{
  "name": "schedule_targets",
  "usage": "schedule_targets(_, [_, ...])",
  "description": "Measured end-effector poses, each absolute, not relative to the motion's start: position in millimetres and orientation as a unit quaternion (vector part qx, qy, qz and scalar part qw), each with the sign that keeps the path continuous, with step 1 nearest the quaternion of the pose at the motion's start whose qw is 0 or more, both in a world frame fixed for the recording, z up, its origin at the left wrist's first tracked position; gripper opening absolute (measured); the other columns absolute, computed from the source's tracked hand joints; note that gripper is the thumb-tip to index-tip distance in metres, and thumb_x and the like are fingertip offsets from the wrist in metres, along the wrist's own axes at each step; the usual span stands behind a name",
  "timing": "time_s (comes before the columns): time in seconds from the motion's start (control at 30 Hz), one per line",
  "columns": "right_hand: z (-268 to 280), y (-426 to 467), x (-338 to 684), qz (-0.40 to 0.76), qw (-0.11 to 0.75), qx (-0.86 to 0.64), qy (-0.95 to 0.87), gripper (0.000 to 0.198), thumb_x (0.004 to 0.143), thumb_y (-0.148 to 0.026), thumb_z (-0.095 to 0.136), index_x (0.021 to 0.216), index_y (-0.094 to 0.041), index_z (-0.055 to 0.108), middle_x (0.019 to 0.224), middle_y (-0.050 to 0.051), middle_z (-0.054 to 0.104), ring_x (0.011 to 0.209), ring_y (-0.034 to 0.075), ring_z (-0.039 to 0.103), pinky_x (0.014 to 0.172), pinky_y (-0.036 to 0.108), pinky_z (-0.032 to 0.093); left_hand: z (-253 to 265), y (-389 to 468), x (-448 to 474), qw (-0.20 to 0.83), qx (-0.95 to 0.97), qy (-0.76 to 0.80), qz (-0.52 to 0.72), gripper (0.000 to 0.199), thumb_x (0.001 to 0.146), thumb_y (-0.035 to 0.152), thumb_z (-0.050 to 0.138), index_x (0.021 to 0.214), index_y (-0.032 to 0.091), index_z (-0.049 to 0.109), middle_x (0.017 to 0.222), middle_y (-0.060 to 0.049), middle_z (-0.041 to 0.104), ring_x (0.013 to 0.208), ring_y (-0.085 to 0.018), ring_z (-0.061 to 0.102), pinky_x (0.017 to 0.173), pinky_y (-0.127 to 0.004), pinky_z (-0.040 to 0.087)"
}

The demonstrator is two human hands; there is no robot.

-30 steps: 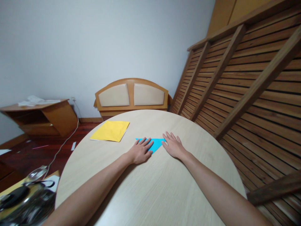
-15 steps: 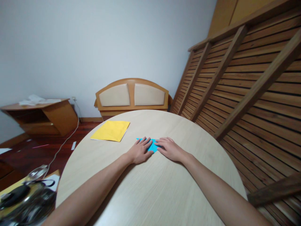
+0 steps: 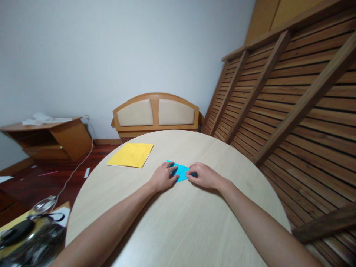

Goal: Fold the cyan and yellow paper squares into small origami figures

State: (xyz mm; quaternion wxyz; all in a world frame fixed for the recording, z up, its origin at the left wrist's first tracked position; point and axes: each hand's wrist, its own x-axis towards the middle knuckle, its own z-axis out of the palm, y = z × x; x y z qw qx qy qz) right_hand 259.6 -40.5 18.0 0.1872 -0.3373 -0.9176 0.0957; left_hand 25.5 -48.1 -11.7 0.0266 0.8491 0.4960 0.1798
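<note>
A small piece of folded blue paper [image 3: 181, 173] lies on the pale round table [image 3: 172, 218] between my hands. My left hand [image 3: 163, 177] rests at the paper's left side, its fingers apart and slightly bent, with fingertips on the sheet. On the right side, my right hand [image 3: 204, 175] has its thumb and fingers closed around the paper's edge. Its fingers cover that end of the paper, and the left fingers hide part of the other end.
Yellow sheets [image 3: 131, 155] lie at the table's far left. A slatted wooden frame [image 3: 278, 104] leans along the right. Behind stands a padded headboard [image 3: 155, 111]. At left are a low wooden cabinet [image 3: 61, 135] and a glass-lidded pot [image 3: 30, 233].
My left fingers have drawn back and bent, baring more of the blue paper. My right fingers have curled from lying flat to gripping its edge. The paper has turned slightly.
</note>
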Motion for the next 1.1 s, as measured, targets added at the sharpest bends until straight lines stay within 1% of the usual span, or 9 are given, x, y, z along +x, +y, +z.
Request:
schedule_targets(0.13, [21.3, -41.8, 263.7, 0.104, 0.198, -0.323, -0.92, 0.023, 0.09, -0.029, 0.057, 0.081, -0.02, 0.077, 0.094, 0.006, 0.074, 0.089, 0.02, 0.065, 0.084, 0.03, 0.047, -14.1, -43.5, 21.4, 0.022, 0.868, 0.457, 0.194, 0.038, 0.095, 0.038, 0.052, 0.125, 0.02, 0.067, 0.131, -0.013, 0.061, 0.121, -0.027, 0.055, 0.106, -0.043, 0.044])
schedule_targets(0.2, [21.1, -42.4, 264.0, 0.109, 0.196, -0.305, -0.925, 0.021, 0.089, -0.028, 0.058, 0.083, -0.02, 0.076, 0.093, 0.006, 0.074, 0.089, 0.02, 0.066, 0.084, 0.031, 0.048, -15.0, -41.4, 19.1, 0.023, 0.887, 0.419, 0.193, 0.037, 0.096, 0.036, 0.05, 0.126, 0.02, 0.066, 0.132, -0.012, 0.061, 0.121, -0.026, 0.056, 0.106, -0.043, 0.044])
schedule_targets(0.3, [17.9, -42.4, 263.2, 0.11, 0.198, -0.277, -0.934, 0.021, 0.086, -0.028, 0.062, 0.101, -0.021, 0.074, 0.105, 0.007, 0.073, 0.101, 0.022, 0.064, 0.094, 0.035, 0.046, -13.7, -39.4, 16.1, 0.032, 0.911, 0.363, 0.193, 0.036, 0.097, 0.033, 0.049, 0.127, 0.02, 0.064, 0.134, -0.011, 0.06, 0.124, -0.025, 0.055, 0.109, -0.043, 0.041])
schedule_targets(0.4, [12.9, -41.6, 263.7, 0.115, 0.185, -0.279, -0.935, 0.041, 0.083, -0.034, 0.066, 0.122, -0.022, 0.068, 0.133, 0.01, 0.062, 0.125, 0.026, 0.054, 0.109, 0.041, 0.038, -9.5, -39.4, 14.1, 0.054, 0.93, 0.311, 0.191, 0.033, 0.099, 0.029, 0.046, 0.126, 0.021, 0.064, 0.132, -0.009, 0.062, 0.126, -0.022, 0.054, 0.112, -0.042, 0.037])
schedule_targets(0.5, [10.1, -41.7, 265.9, 0.129, 0.146, -0.309, -0.931, 0.056, 0.083, -0.043, 0.066, 0.135, -0.023, 0.059, 0.147, 0.011, 0.05, 0.139, 0.029, 0.04, 0.116, 0.045, 0.03, -5.5, -40.5, 13.6, 0.069, 0.937, 0.286, 0.19, 0.03, 0.098, 0.026, 0.048, 0.122, 0.022, 0.066, 0.129, -0.007, 0.065, 0.123, -0.022, 0.055, 0.108, -0.04, 0.041])
schedule_targets(0.6, [10.9, -43.4, 266.6, 0.141, 0.121, -0.331, -0.925, 0.064, 0.083, -0.049, 0.065, 0.141, -0.025, 0.053, 0.15, 0.009, 0.046, 0.145, 0.029, 0.03, 0.119, 0.046, 0.024, -3.8, -41.8, 14.8, 0.072, 0.937, 0.282, 0.195, 0.026, 0.096, 0.023, 0.052, 0.114, 0.022, 0.07, 0.122, -0.005, 0.069, 0.112, -0.021, 0.06, 0.098, -0.035, 0.048])
schedule_targets(0.73, [9.6, -45.1, 262.6, 0.149, 0.106, -0.346, -0.92, 0.066, 0.083, -0.053, 0.064, 0.14, -0.023, 0.05, 0.155, 0.009, 0.039, 0.148, 0.03, 0.021, 0.121, 0.049, 0.014, -4.8, -42.4, 16.1, 0.076, 0.938, 0.277, 0.196, 0.025, 0.093, 0.016, 0.053, 0.108, 0.022, 0.072, 0.114, -0.004, 0.073, 0.102, -0.019, 0.063, 0.089, -0.03, 0.05])
schedule_targets(0.87, [3.8, -44.2, 258.5, 0.154, 0.098, -0.344, -0.921, 0.075, 0.084, -0.06, 0.06, 0.146, -0.022, 0.043, 0.156, 0.008, 0.036, 0.149, 0.03, 0.018, 0.122, 0.05, 0.01, -5.3, -42.9, 15.7, 0.095, 0.939, 0.265, 0.197, 0.029, 0.093, 0.013, 0.05, 0.11, 0.022, 0.072, 0.112, -0.004, 0.073, 0.103, -0.018, 0.063, 0.09, -0.027, 0.05])
schedule_targets(1.1, [-1.3, -40.1, 261.5, 0.143, 0.087, -0.379, -0.91, 0.083, 0.084, -0.071, 0.053, 0.151, -0.025, 0.037, 0.159, 0.008, 0.03, 0.148, 0.034, 0.018, 0.12, 0.055, 0.011, 8.5, -55.2, 24.2, 0.052, 0.941, 0.293, 0.16, 0.031, 0.1, 0.03, 0.041, 0.117, 0.022, 0.066, 0.11, -0.007, 0.072, 0.102, -0.02, 0.066, 0.094, -0.032, 0.048])
